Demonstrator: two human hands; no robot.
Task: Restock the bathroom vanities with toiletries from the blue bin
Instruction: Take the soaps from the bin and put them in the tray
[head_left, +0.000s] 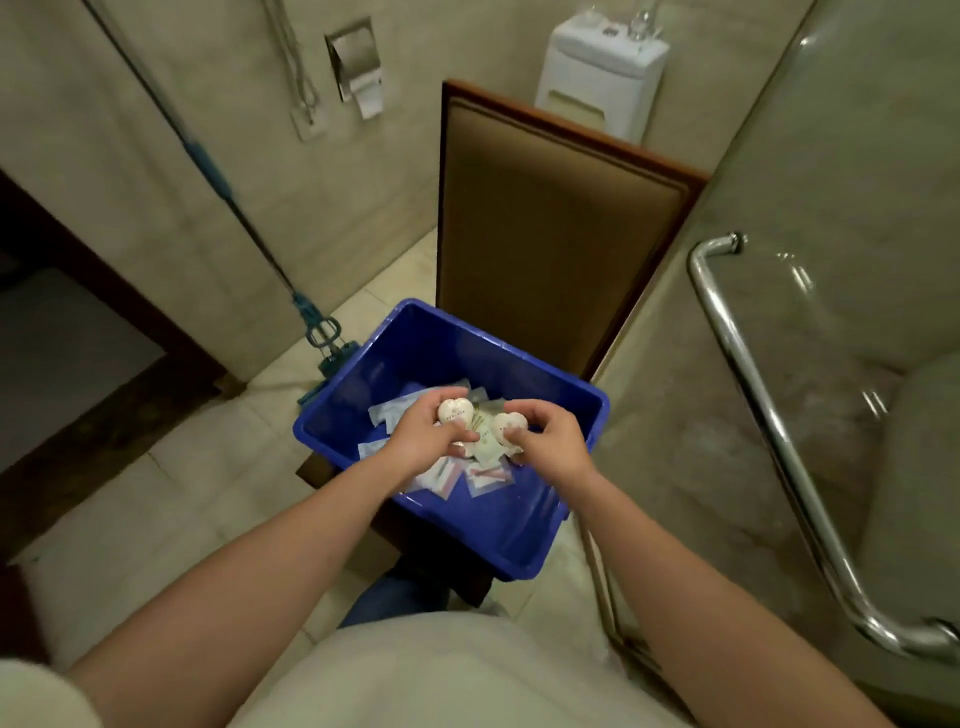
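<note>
Head camera looks down onto blue bin.

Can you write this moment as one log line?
stage: picking from blue bin | left hand: holds white round toiletry | right hand: holds second white round toiletry | in bin: flat sachets

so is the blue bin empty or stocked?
Partly stocked: flat sealed packets lie on the blue bin floor, much of it bare. The left hand and right hand each hold a white heart-shaped item over them.

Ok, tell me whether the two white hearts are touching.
Apart. Head view shows a gap between the left heart and right heart, packets visible through it.
</note>
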